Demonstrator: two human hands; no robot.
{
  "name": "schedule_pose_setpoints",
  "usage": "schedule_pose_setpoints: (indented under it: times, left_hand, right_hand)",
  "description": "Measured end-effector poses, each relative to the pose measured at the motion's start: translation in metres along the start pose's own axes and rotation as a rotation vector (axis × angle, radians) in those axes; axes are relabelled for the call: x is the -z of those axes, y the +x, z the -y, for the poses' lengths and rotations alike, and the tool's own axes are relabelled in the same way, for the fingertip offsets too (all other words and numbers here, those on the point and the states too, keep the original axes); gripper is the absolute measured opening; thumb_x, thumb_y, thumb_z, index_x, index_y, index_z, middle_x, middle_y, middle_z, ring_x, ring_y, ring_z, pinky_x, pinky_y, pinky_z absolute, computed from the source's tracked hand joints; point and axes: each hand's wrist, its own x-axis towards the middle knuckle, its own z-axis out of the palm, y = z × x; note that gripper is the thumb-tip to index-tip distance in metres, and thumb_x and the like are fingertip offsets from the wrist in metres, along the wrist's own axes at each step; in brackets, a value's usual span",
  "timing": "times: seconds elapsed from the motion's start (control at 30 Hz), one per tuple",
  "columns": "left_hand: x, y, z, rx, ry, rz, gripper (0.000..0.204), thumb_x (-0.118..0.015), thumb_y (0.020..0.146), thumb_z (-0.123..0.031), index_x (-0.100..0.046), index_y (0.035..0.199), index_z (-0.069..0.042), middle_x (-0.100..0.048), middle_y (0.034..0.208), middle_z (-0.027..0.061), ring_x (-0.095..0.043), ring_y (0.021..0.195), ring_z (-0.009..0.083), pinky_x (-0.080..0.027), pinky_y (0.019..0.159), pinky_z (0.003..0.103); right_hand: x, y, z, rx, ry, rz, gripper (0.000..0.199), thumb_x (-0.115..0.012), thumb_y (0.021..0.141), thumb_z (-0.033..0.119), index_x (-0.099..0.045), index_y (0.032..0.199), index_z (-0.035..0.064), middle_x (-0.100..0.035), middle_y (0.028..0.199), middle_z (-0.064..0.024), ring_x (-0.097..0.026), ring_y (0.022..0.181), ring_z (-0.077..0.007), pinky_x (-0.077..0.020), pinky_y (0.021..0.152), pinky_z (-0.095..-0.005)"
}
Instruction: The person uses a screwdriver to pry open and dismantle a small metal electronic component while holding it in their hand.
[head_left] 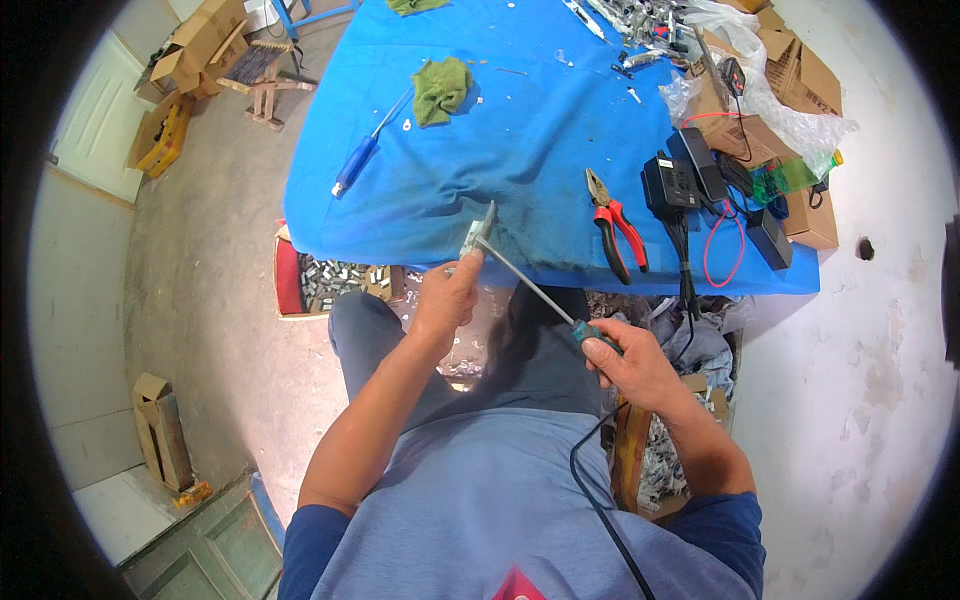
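Screwdriver [583, 330]: teal-handled, right grip [632, 362] closed around it, tip at metal part [471, 236]
Metal part: pinched in left grip [447, 298]
Pliers [615, 236]: red-handled, on blue-covered counter [570, 150]

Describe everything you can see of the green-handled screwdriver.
The screwdriver has a dark green handle and a long, thin, straight shaft that looks like grey metal. The right hand grips and partly hides the handle, just off the near edge of the blue cloth. The shaft slants up and left to a small pale metal part held by the left hand. The tip's shape and exact contact are too small to tell.
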Motion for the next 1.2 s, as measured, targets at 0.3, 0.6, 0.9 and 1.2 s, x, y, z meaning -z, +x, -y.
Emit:
schedule_pose_setpoints:
  times: [0.3, 0.6, 0.9, 1.2]
  left_hand:
    - [0.002, 0.005, 0.009, 0.050, -0.110, 0.057, 0.047, -0.061, 0.092, -0.051, -0.046, 0.068, -0.013, -0.035, 0.058, -0.0038, -0.030, 0.049, 0.0076, -0.020, 0.045, 0.026]
    - [-0.010, 0.010, 0.015, 0.028, -0.052, -0.045, 0.057, -0.051, 0.093, -0.063, -0.040, 0.065, -0.015, -0.031, 0.054, -0.0046, -0.024, 0.044, 0.0085, -0.018, 0.042, 0.026]
    - [-0.016, 0.007, 0.008, -0.056, 0.061, -0.105, 0.058, -0.052, 0.094, -0.061, -0.035, 0.060, -0.017, -0.030, 0.052, -0.0049, -0.025, 0.044, 0.0081, -0.017, 0.041, 0.026]
    - [-0.005, 0.016, 0.016, -0.121, 0.225, -0.060, 0.066, -0.048, 0.095, -0.061, -0.060, 0.069, -0.001, -0.050, 0.061, 0.0018, -0.045, 0.059, 0.0104, -0.036, 0.053, 0.029]
  right_hand:
    - [0.002, 0.000, 0.000, -0.027, 0.070, 0.008, 0.046, -0.060, 0.097, 0.033, -0.056, 0.126, -0.0010, -0.061, 0.080, -0.0034, -0.055, 0.061, -0.0087, -0.0462, 0.055, -0.0246]
    - [0.001, 0.006, -0.008, -0.017, 0.378, 0.153, 0.043, -0.059, 0.096, 0.025, -0.054, 0.129, -0.0020, -0.061, 0.087, -0.0048, -0.057, 0.065, -0.0088, -0.0465, 0.054, -0.0225]
    - [0.005, 0.002, 0.010, -0.127, 0.396, 0.136, 0.044, -0.059, 0.098, 0.021, -0.050, 0.137, 0.0018, -0.063, 0.090, -0.0049, -0.056, 0.060, -0.0083, -0.0449, 0.051, -0.0212]
    - [0.033, 0.008, 0.047, -0.202, 0.165, 0.150, 0.042, -0.054, 0.099, 0.026, -0.052, 0.137, 0.0075, -0.060, 0.080, -0.0009, -0.050, 0.053, -0.0038, -0.0359, 0.041, -0.0190]
